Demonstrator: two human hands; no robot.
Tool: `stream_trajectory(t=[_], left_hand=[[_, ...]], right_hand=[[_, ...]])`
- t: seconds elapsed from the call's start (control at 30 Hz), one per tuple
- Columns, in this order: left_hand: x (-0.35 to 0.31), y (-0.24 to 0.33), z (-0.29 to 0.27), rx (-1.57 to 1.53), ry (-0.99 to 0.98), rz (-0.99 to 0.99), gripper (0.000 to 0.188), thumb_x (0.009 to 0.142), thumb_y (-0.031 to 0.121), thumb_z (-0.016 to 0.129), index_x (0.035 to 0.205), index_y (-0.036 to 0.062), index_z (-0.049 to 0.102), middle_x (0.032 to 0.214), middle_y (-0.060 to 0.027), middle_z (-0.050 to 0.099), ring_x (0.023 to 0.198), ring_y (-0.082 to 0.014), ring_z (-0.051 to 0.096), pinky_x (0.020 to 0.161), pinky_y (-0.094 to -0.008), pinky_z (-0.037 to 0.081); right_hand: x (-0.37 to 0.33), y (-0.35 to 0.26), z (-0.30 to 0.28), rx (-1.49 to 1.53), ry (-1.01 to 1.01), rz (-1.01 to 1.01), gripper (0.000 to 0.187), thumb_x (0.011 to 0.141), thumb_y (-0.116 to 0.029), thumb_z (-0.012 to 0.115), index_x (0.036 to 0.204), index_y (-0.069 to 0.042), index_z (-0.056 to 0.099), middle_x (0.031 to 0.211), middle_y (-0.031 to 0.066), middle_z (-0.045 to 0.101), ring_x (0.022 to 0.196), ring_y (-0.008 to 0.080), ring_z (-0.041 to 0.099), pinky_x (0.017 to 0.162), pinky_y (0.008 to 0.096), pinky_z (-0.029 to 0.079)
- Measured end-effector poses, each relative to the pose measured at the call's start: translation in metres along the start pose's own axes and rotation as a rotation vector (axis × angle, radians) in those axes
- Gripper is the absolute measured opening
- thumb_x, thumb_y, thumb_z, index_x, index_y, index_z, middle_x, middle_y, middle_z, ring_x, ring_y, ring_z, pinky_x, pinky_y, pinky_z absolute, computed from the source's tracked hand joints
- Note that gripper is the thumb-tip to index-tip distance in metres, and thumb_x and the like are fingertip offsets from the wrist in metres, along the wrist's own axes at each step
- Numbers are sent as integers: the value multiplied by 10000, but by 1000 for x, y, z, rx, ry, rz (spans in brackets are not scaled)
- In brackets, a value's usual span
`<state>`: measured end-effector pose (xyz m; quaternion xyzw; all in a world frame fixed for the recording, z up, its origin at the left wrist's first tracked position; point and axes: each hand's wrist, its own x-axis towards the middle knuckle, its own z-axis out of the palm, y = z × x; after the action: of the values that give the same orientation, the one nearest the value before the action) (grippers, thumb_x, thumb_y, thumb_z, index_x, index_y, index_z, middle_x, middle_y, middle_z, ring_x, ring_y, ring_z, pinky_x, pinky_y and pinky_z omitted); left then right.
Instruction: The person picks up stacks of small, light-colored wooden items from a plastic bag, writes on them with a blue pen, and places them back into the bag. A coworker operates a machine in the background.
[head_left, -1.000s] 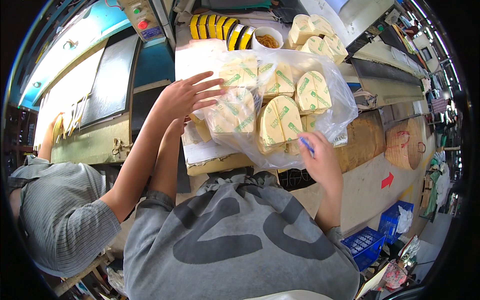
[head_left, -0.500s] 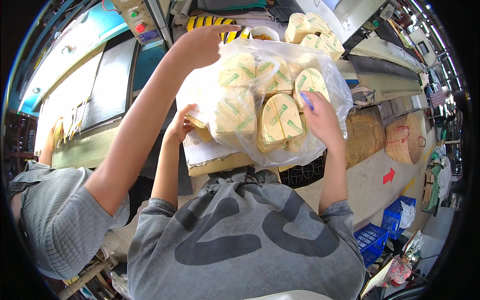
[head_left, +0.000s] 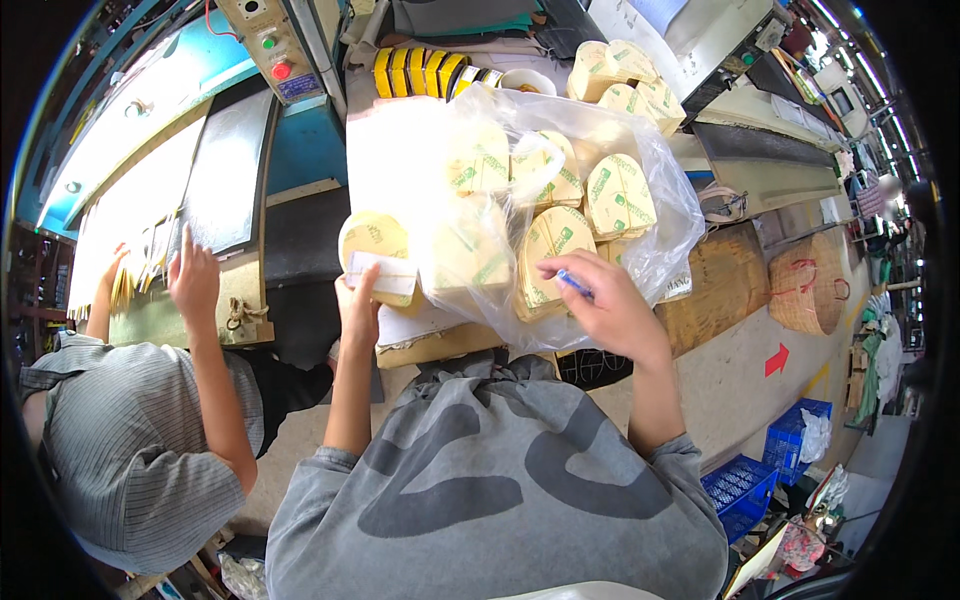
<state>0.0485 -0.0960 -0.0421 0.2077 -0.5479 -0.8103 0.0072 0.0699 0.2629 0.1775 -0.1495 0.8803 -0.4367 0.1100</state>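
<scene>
My left hand point(head_left: 358, 308) grips the edge of a bundle of cream rounded pieces point(head_left: 374, 236) with green print. A white paper slip point(head_left: 372, 268) lies across the bundle, my thumb on it. My right hand point(head_left: 618, 308) is closed around a blue pen point(head_left: 576, 284). Its fingers hover over or rest on a banded stack point(head_left: 548, 240) in the clear plastic bag point(head_left: 655, 150); I cannot tell if they touch it. Several similar stacks fill the bag, among them one point(head_left: 620, 195) at its right side. Clear film partly covers the left ones.
To my left a co-worker point(head_left: 140, 430) has both hands by a bright work surface point(head_left: 140, 190). Black-and-yellow rolls point(head_left: 420, 72) and more cream stacks point(head_left: 625, 80) lie at the back. On the floor at right are a wicker basket point(head_left: 808, 285) and blue crates point(head_left: 742, 490).
The co-worker's arm has drawn back from over my table to the left. My left hand has turned the bundle face up with the slip. My right hand has moved left and nearer, with the pen.
</scene>
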Motion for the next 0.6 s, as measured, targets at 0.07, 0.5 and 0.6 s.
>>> stream_trajectory(t=[0.07, 0.5, 0.6], left_hand=[[-8, -5, -13, 129, 62, 201, 747, 900, 315, 829, 1396, -12, 376, 1317, -144, 510, 1209, -205, 545, 1016, -370, 469], [-65, -26, -27, 672, -155, 799, 1067, 592, 194, 947, 1451, -13, 349, 1369, -214, 444, 1273, -350, 487, 1087, -439, 424], [-68, -31, -31, 783, -136, 779, 1192, 615, 320, 929, 1541, -30, 265, 1437, -238, 405, 1322, -383, 450, 1113, -476, 402]], right_hand=[[4, -6, 14, 31, 7, -89, 290, 992, -67, 590, 1264, -21, 682, 1122, 138, 697, 1043, 264, 682, 867, 348, 562], [78, -8, 186, -372, -228, -268, 933, 976, -545, 593, 1643, -10, 221, 1686, 313, 172, 1061, 447, 713, 894, 485, 597], [74, -7, 198, -411, -267, -232, 897, 982, -557, 573, 1629, -11, 276, 1693, 308, 162, 969, 427, 741, 845, 479, 613]])
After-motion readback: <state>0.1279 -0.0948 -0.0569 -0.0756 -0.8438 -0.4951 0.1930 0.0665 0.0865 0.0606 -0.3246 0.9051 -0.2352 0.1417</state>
